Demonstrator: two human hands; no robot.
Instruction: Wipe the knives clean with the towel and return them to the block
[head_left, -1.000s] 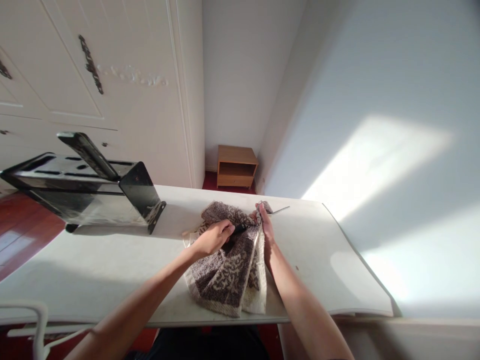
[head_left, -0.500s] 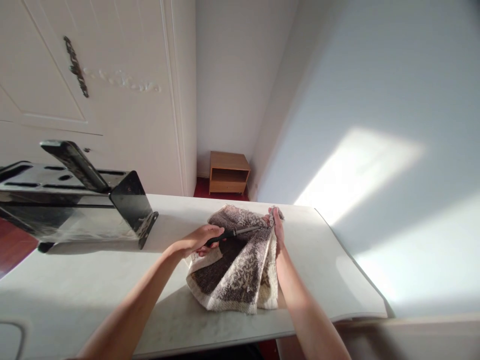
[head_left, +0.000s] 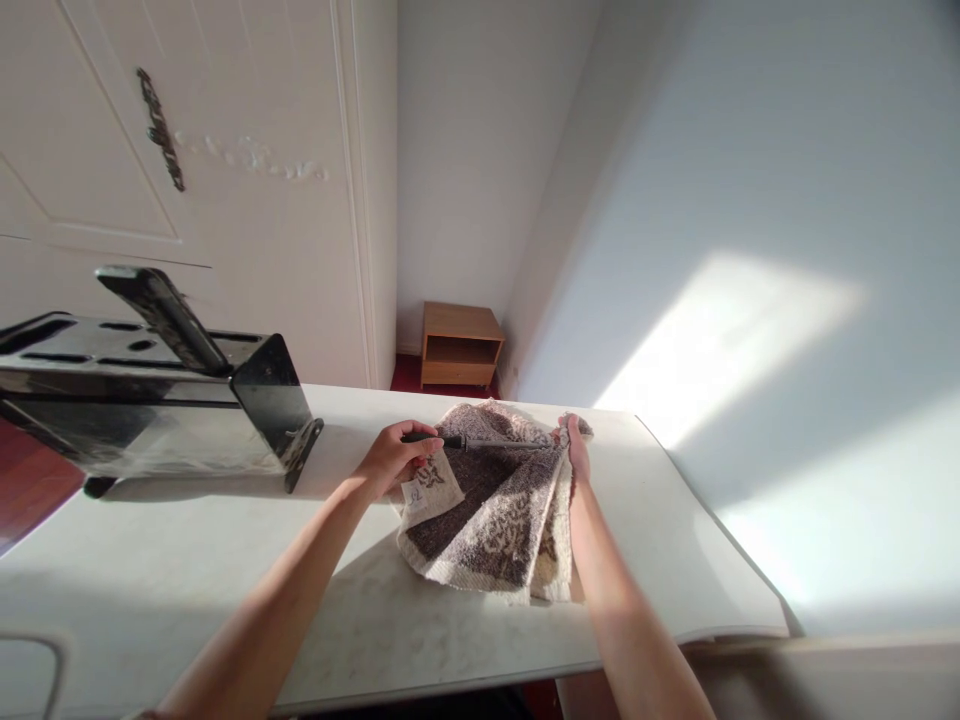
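My left hand [head_left: 394, 458] is closed around the black handle of a sharpening steel [head_left: 499, 443], whose thin grey rod points right. A folded-over pale corner of a brown and cream patterned towel [head_left: 472, 500] hangs just below that hand. My right hand [head_left: 576, 447] grips a bunched part of the towel, thumb up, at the far end of the rod. The rod's tip is hidden in the bunched cloth. The rest of the towel drapes in folds between my hands, over the white tabletop [head_left: 420, 645].
On the left stands a black-framed knife block [head_left: 180, 420] with clear sides, a black-handled knife [head_left: 165, 315] sticking up from it. Beyond the table are a white cabinet [head_left: 270, 260] and a small wooden nightstand [head_left: 461, 345]. A pale wall [head_left: 750, 200] borders the right side.
My left hand has drawn the sharpening steel back leftward, and more of its rod shows outside the cloth. The steel lies more level. My right hand and the towel have shifted slightly right in view.
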